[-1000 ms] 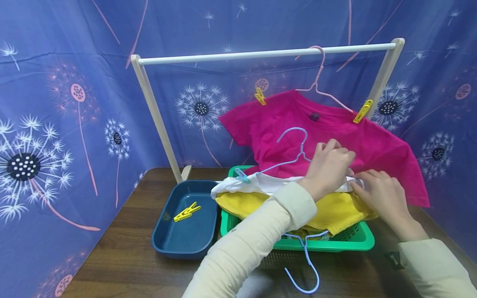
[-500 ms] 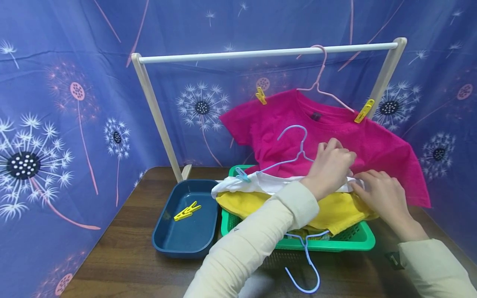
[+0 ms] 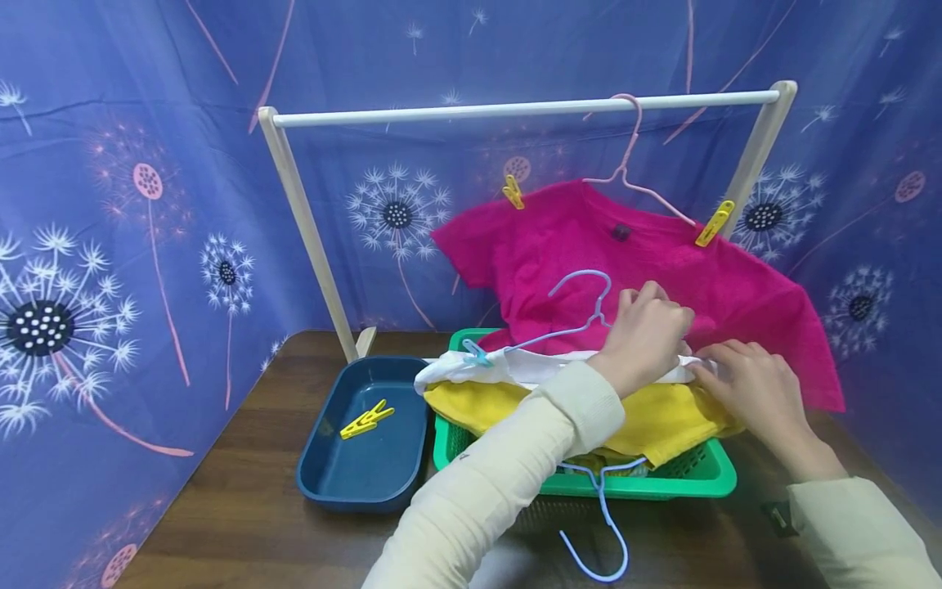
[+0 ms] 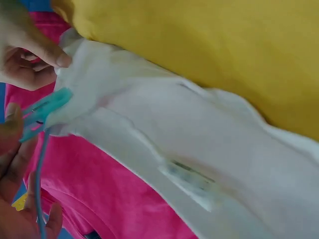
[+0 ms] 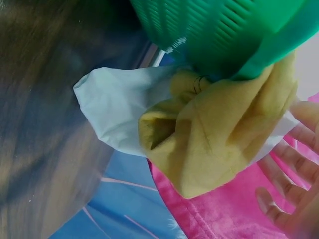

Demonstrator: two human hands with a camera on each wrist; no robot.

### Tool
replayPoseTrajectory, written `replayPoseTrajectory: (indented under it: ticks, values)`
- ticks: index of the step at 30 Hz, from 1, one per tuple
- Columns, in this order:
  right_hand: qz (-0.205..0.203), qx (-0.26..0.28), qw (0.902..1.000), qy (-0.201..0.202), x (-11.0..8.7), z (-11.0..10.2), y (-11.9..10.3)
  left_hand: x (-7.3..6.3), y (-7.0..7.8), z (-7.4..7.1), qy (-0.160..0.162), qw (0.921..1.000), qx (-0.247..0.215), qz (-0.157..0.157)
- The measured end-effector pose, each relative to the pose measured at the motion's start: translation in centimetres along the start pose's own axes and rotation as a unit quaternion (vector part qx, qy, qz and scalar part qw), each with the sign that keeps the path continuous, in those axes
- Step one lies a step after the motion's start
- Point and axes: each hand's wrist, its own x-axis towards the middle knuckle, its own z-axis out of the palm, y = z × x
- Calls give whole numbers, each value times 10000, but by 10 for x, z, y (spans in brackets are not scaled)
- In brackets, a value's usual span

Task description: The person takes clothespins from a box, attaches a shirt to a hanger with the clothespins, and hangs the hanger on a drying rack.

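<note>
A white shirt [image 3: 540, 367] with a light blue wire hanger [image 3: 557, 330] at its neckline lies over yellow cloth on a green basket [image 3: 640, 488]. A light blue clothespin [image 3: 477, 352] grips its left shoulder. At its right shoulder my left hand [image 3: 648, 337] pinches a second teal clothespin [image 4: 47, 110], whose tip sits on the white fabric beside the hanger wire. My right hand [image 3: 758, 388] pinches the same shoulder's fabric between thumb and fingers. In the right wrist view the right hand's outer fingers are spread, and a yellow garment [image 5: 214, 134] hangs below the basket rim.
Behind, a magenta T-shirt [image 3: 545, 237] hangs from a pink hanger on a rack's white rod [image 3: 441, 113], with yellow clothespins at its shoulders. A dark blue tray [image 3: 361, 474] holds yellow clothespins [image 3: 366, 420]. Another blue hanger's hook [image 3: 614, 540] juts from the basket's front.
The hook of the white shirt's hanger has dipped slightly, and the head view has shifted a little. Both hands stay at the shirt's right shoulder.
</note>
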Motion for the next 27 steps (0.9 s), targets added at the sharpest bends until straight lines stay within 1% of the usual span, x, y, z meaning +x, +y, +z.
replayPoseTrajectory:
  ticks: [4, 8, 13, 18, 23, 25, 27]
  values:
    - [-84, 16, 9999, 77, 1, 0, 0, -2, -1, -1, -58, 9999, 128, 37]
    - [-135, 42, 9998, 116, 3, 1, 0, -1, -2, -3, -238, 9995, 208, -57]
    - [-167, 37, 9998, 119, 3, 2, 1, -5, -5, -2, -307, 9992, 257, -54]
    - [-154, 61, 9998, 109, 2, 3, 2, -13, -10, 0, -130, 9990, 419, 50]
    - [-113, 38, 9999, 37, 2, 4, 2, -24, -14, -5, -91, 9983, 523, 226]
    - [-76, 39, 10000, -14, 2, 4, 2, -31, -17, -7, 39, 9978, 542, 369]
    - [-43, 47, 10000, -56, 3, 4, 2, -39, -21, -9, 236, 9969, 543, 527]
